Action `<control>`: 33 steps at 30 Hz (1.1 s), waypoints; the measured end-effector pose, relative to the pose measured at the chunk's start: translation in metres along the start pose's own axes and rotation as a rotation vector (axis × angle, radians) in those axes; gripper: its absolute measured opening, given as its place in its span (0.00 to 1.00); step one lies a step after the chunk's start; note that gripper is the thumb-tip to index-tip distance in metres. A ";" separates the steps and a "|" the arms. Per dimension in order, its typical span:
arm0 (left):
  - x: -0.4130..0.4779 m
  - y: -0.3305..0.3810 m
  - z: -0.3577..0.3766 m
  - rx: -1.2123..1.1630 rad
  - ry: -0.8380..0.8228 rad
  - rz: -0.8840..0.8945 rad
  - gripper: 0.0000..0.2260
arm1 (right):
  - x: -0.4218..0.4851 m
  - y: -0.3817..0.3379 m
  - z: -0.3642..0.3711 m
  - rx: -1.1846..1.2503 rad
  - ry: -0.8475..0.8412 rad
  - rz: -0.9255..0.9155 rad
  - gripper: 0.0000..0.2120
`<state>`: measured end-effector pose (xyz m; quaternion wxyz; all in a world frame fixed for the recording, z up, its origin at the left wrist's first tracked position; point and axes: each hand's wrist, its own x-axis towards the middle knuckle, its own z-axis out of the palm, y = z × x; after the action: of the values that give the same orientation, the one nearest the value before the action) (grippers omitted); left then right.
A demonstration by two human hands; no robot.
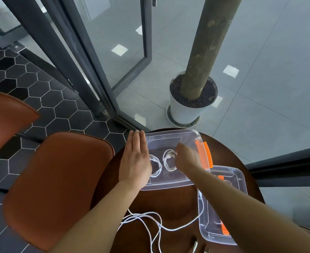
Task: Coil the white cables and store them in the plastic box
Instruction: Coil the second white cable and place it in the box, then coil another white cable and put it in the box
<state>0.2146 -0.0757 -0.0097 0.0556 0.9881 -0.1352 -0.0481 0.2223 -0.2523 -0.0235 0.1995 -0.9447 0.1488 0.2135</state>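
Observation:
A clear plastic box (170, 136) with an orange latch stands on the round dark table (170, 201). Two coiled white cables lie inside it: one coil (156, 166) on the left, a second coil (168, 160) to its right. My left hand (135, 157) lies flat with straight fingers against the box's left wall. My right hand (186, 157) reaches into the box and its fingers pinch the second coil at its upper right. Loose white cables (150, 223) sprawl uncoiled on the near part of the table.
The box's clear lid (239, 181) with orange clips lies on the table at the right. An orange-brown chair (59, 179) stands left of the table. Beyond are a glass door frame and a white plant pot (185, 111) on the floor.

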 end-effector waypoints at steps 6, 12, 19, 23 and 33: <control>0.000 0.000 -0.002 0.049 -0.020 0.011 0.38 | 0.001 -0.001 0.006 -0.036 -0.071 -0.038 0.12; 0.000 0.001 -0.004 0.069 -0.030 0.015 0.40 | 0.001 0.000 0.006 -0.058 -0.060 -0.047 0.10; 0.000 0.000 -0.007 0.081 -0.046 0.030 0.44 | -0.008 -0.010 -0.011 -0.080 -0.048 -0.141 0.13; 0.000 0.000 -0.010 0.080 -0.052 0.030 0.45 | -0.018 -0.011 -0.028 0.011 -0.022 -0.170 0.12; -0.007 0.010 -0.034 0.035 -0.014 0.044 0.37 | -0.064 0.001 -0.054 0.162 0.061 -0.212 0.12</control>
<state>0.2089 -0.0801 0.0253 0.0384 0.9853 -0.1582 -0.0515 0.1856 -0.2640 0.0505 0.2921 -0.9419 0.0710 0.1499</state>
